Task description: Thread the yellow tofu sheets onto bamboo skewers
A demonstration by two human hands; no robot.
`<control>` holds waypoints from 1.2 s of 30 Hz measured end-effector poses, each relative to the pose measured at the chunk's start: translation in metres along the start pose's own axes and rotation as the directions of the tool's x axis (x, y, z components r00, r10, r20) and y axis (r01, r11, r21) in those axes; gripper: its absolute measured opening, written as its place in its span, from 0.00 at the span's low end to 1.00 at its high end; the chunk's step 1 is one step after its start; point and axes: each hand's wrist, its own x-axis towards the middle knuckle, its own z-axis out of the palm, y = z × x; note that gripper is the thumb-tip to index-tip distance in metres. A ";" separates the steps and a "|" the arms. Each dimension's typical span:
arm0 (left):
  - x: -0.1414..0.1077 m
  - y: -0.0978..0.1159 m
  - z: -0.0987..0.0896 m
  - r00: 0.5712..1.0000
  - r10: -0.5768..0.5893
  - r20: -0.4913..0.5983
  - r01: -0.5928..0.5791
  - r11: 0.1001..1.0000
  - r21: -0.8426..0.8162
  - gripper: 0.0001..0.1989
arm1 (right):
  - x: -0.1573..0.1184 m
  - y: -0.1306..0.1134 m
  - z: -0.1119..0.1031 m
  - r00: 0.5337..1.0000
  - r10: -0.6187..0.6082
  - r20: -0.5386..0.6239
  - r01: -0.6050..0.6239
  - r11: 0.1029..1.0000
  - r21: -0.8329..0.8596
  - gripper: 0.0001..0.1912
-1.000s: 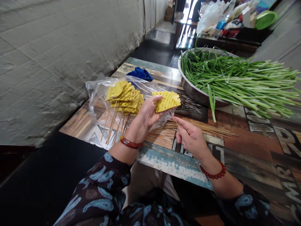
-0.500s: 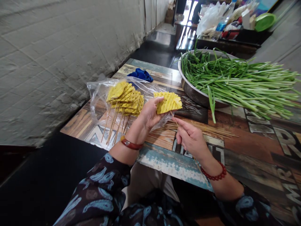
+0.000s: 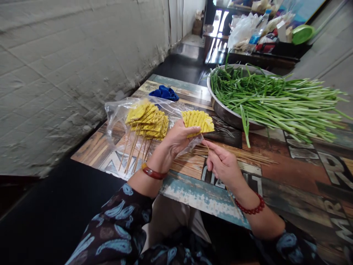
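Note:
My left hand point(image 3: 180, 137) grips a flat yellow ridged food piece point(image 3: 198, 120), its thumb lying along the near edge. A thin bamboo skewer point(image 3: 205, 141) is pinched in my right hand point(image 3: 224, 162), its upper end meeting the lower edge of that piece; how deep it sits inside is hidden. To the left, a pile of skewered yellow pieces point(image 3: 149, 119) rests on a clear plastic bag point(image 3: 111, 110), sticks pointing toward me. Loose bamboo skewers point(image 3: 248, 154) lie on the table behind and to the right of my right hand.
A metal basin point(image 3: 226, 112) heaped with long green stalks point(image 3: 275, 97) stands at the right, stalks overhanging its rim. A blue cloth point(image 3: 164, 93) lies behind the bag. Bottles, bags and a green bowl point(image 3: 302, 34) crowd a farther table. A pale wall point(image 3: 68, 73) runs along the left.
My left thumb has slid right along the near edge of the yellow piece. The right hand keeps its pinch on the skewer. The whole view has shifted slightly.

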 end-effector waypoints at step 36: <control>0.001 -0.012 0.004 0.990 0.061 0.130 -0.063 0.998 0.012 0.24 | 0.004 0.005 0.001 0.990 -0.117 -0.081 0.115 0.993 -0.020 0.23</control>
